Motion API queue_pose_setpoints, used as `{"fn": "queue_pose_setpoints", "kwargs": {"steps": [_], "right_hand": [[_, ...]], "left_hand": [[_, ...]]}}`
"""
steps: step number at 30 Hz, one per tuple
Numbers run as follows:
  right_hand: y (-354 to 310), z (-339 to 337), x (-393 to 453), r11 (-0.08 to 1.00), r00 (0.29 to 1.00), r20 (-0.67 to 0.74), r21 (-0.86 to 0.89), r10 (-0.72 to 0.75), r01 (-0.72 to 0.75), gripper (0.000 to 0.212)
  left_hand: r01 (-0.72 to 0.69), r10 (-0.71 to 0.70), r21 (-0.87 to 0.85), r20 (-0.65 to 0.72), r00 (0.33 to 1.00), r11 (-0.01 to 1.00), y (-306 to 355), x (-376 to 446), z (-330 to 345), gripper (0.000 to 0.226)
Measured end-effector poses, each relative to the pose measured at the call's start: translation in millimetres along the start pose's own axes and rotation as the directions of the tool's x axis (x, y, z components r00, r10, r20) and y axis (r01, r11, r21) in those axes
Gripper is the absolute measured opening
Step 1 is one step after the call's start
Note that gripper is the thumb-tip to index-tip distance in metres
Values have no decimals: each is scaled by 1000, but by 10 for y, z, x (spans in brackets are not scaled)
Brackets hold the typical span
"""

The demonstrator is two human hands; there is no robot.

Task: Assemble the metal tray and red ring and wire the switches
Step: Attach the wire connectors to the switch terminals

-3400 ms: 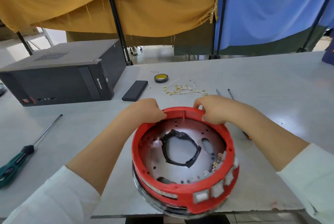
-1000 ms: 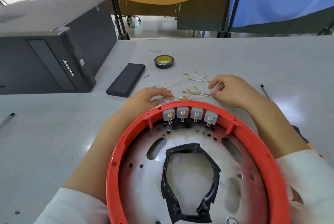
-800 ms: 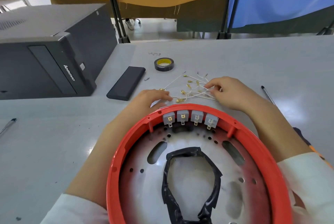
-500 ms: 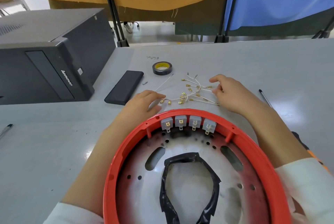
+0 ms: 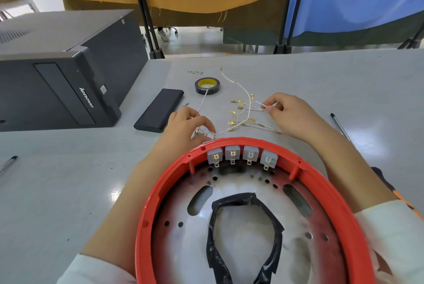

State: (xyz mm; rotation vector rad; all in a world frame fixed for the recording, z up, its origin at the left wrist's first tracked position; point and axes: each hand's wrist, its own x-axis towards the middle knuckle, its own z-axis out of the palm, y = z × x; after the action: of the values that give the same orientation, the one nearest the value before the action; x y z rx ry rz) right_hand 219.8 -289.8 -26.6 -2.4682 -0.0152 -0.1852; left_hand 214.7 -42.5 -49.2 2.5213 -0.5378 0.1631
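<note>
One readable mark only: "lenovo", white lowercase letters, on the front panel of the black box-shaped desktop computer case (image 5: 68, 81) at the left of the grey table. Word runs lengthwise along the panel edge, tilted in this view. Just beside it, a small pale square button or badge, its symbol too small to read. Black roll of tape with yellow inner core (image 5: 207, 86): some faint print on the yellow, not legible. Faint scribble on the tabletop beyond the roll, unreadable.
</note>
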Motion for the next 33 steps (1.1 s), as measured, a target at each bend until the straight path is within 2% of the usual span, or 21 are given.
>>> {"fn": "queue_pose_setpoints", "kwargs": {"steps": [4, 10, 15, 17, 20, 23, 25, 27, 30, 33], "right_hand": [[-14, -20, 3, 994, 997, -50, 100, 51, -46, 17], [-49, -107, -10, 961, 995, -48, 268, 90, -74, 20], [-185, -228, -90, 952, 990, -132, 307, 54, -11, 23], [-297, -316, -130, 928, 993, -112, 373, 47, -2, 23], [-473, -499, -248, 842, 999, -35, 539, 13, 8, 25], [-614, -659, -479, 716, 994, 46, 698, -94, 35, 24], [-678, -712, -663, 658, 975, 120, 752, -186, 33, 24], [-739, -736, -828, 634, 954, 171, 773, -246, 25, 27], [-826, -744, -1055, 645, 951, 175, 764, -253, 31, 26], [-896, -710, -1259, 791, 965, 125, 601, -232, 112, 15]], "left_hand": [[-37, 37, -47, 10, 999, 998, 4, 0, -25, 17], [78, -78, 25, -25, 997, 997, -46, 18, 11, 16], [105, -105, 87, -4, 994, 991, -63, 22, 34, 19], [90, -91, 71, 11, 996, 993, -22, 18, -1, 18], [103, -122, -199, -82, 989, 975, 157, -42, -215, 17], [54, -138, -497, -134, 981, 866, 405, -171, -570, 26], [8, -93, -608, -110, 990, 794, 609, -310, -736, 35], [-19, -70, -670, -106, 992, 742, 800, -457, -822, 31], [-59, -79, -719, -158, 984, 692, 1000, -680, -888, 10], [-45, -88, -675, -161, 983, 737, 1068, -867, -919, 8]]}}
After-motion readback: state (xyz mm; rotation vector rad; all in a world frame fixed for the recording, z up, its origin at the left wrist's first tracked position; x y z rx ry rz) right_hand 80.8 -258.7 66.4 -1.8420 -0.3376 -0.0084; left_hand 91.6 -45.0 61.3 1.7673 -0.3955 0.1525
